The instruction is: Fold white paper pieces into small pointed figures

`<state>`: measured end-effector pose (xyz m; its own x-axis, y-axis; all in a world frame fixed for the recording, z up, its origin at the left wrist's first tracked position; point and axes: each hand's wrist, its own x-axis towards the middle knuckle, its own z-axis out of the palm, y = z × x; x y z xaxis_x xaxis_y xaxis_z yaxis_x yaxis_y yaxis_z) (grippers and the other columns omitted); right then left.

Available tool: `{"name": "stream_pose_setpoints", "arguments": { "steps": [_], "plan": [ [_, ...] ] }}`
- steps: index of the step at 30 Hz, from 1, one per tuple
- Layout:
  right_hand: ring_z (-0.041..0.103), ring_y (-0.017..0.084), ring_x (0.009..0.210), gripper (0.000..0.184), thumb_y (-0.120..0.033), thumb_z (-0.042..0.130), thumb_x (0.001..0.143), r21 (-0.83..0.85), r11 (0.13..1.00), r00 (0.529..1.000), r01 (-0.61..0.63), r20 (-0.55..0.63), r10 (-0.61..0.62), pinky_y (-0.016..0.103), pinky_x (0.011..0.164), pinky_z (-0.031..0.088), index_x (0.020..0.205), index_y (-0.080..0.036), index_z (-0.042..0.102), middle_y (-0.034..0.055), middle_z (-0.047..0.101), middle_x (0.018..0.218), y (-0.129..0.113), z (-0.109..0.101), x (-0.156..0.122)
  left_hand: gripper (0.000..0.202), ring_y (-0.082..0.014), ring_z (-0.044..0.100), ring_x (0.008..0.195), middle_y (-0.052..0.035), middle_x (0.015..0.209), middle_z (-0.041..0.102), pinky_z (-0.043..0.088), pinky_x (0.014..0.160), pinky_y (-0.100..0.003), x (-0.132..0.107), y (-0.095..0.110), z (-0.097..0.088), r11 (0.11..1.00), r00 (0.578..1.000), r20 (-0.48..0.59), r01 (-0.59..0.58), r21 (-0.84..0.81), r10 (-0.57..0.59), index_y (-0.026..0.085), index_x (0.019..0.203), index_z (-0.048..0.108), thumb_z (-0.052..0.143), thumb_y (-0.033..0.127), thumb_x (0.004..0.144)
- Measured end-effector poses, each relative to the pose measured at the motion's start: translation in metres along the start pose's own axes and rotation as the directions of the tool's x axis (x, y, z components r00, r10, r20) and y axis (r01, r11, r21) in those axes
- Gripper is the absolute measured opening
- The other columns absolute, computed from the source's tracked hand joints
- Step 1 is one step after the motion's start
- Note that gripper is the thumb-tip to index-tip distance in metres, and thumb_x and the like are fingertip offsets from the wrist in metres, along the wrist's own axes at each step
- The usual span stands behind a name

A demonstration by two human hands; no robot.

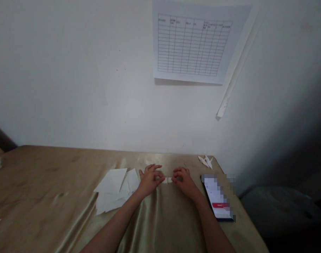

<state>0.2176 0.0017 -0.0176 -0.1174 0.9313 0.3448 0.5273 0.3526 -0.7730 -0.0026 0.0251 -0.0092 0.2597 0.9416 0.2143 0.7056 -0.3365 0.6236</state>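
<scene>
A small white piece of folded paper (168,180) spans the gap between my hands, low over the cloth-covered table. My left hand (150,181) pinches its left end between thumb and index finger, the other fingers raised and spread. At the opposite end, my right hand (184,181) has its thumb and fingertips closed on the paper. The fold details are too small to make out. Just left of my left hand lies a loose pile of white paper sheets (111,195), partly covered by my forearm.
Two narrow folded paper shapes (205,161) lie at the table's back right corner. A phone (217,202) with a lit screen rests right of my right forearm. Shiny gold-brown cloth (57,182) covers the table, wrinkled in front. Behind stands a white wall with a printed table sheet (193,45).
</scene>
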Motion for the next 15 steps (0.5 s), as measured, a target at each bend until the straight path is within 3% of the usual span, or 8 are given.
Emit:
{"name": "stream_pose_setpoints", "arguments": {
  "steps": [6, 15],
  "plan": [
    [0.054, 0.025, 0.116, 0.015, -0.038, 0.073, 0.083, 0.014, 0.999, 0.999, 0.034, 0.004, -0.034, 0.044, 0.105, 0.041, 0.078, -0.025, 0.074, 0.0073, 0.069, 0.108, -0.0004, 0.0067, -0.0003, 0.012, -0.0371, 0.039, 0.138, -0.0038, 0.137, 0.064, 0.009, 0.107, -0.082, -0.0012, 0.0021, 0.0004, 0.999, 1.0, -0.015, -0.01, -0.052, 0.009, 0.028, 0.074, 0.075, 0.073, 0.036, 0.082],
    [0.055, 0.024, 0.116, 0.014, -0.035, 0.071, 0.085, 0.049, 0.998, 0.999, 0.032, -0.006, -0.032, 0.044, 0.105, 0.041, 0.075, -0.024, 0.074, 0.0063, 0.07, 0.108, 0.0041, 0.0101, 0.0019, 0.005, -0.0371, 0.04, 0.138, -0.001, 0.137, 0.065, 0.006, 0.108, -0.082, 0.0004, 0.0039, 0.0008, 0.998, 1.0, 0.001, 0.024, -0.053, -0.024, 0.037, 0.084, 0.079, 0.077, 0.035, 0.079]
  ]
}}
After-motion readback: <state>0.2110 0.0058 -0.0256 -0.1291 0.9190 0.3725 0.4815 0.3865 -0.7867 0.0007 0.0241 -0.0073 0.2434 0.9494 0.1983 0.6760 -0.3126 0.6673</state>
